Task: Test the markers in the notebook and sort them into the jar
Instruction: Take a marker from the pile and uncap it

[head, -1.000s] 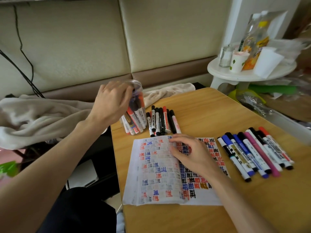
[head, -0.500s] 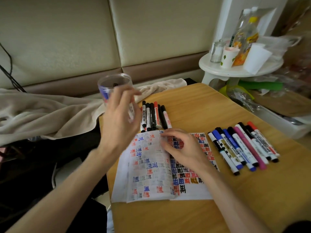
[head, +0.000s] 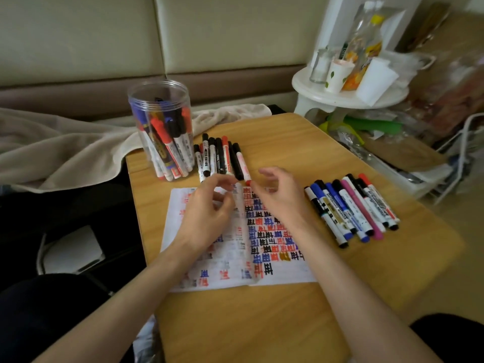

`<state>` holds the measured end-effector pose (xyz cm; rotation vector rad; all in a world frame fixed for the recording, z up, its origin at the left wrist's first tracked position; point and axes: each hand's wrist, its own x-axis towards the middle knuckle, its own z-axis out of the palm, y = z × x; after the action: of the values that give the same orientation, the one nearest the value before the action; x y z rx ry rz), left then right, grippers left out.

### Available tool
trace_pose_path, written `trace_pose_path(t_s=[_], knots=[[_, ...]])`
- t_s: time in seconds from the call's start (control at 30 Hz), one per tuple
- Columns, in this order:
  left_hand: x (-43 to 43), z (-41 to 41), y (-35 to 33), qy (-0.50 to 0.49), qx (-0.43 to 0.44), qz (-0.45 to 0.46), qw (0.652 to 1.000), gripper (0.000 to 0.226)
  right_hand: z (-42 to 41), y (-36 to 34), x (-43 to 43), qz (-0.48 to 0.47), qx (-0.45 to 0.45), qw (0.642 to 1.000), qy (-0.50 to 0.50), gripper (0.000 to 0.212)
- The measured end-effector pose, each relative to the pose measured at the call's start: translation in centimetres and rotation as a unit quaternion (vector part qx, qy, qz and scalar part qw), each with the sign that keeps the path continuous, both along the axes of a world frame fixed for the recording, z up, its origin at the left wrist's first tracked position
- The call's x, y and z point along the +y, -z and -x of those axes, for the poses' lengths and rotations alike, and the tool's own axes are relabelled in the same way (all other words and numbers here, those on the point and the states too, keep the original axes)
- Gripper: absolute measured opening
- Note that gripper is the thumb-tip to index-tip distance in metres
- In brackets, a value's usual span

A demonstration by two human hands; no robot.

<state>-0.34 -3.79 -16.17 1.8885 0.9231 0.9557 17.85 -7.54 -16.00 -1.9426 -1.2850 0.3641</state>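
An open notebook covered in red, blue and black test marks lies on the wooden table. A clear plastic jar at the table's back left corner holds several markers. A row of slim black and red markers lies just right of the jar. A second row of thicker whiteboard markers lies right of the notebook. My left hand hovers over the notebook's upper part, fingers loosely curled and empty. My right hand hovers beside it, fingers relaxed, holding nothing.
A beige blanket lies on the bench left of the table. A white side table with a glass, a paper cup and a bottle stands at the back right. Cluttered bags and boxes line the right side.
My left hand left the jar and came down over the notebook. My right hand lifted off the page. The jar now stands alone at the back left.
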Motion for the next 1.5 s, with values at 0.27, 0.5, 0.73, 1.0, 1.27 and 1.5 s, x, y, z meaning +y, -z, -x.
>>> trace_pose_path(t_s=[0.27,0.5,0.73,1.0,1.27,1.5], knots=[[0.1,0.4,-0.1,0.008,-0.001,-0.005,1.000,0.028,1.1,0.8,2.3,0.002,-0.119,0.990,0.069,0.024],[-0.1,0.7,-0.6,0.016,0.000,-0.006,1.000,0.020,1.2,-0.5,-1.4,-0.204,-0.020,0.954,0.220,0.016],[-0.5,0.3,-0.4,0.044,0.029,-0.063,0.997,0.026,0.9,-3.5,-6.8,-0.295,0.236,0.887,0.265,0.022],[-2.2,-0.9,-0.9,0.094,0.082,-0.143,0.982,0.032,1.2,-3.5,-9.4,-0.214,0.467,0.837,0.188,0.036],[-2.4,-0.7,-1.3,0.172,0.160,-0.242,0.942,0.035,2.5,-3.0,-10.8,-0.128,0.408,0.898,0.104,0.031],[-0.8,1.4,-2.0,0.185,0.128,-0.141,0.964,0.035,-1.0,-3.4,-12.6,-0.221,0.413,0.871,0.150,0.025]])
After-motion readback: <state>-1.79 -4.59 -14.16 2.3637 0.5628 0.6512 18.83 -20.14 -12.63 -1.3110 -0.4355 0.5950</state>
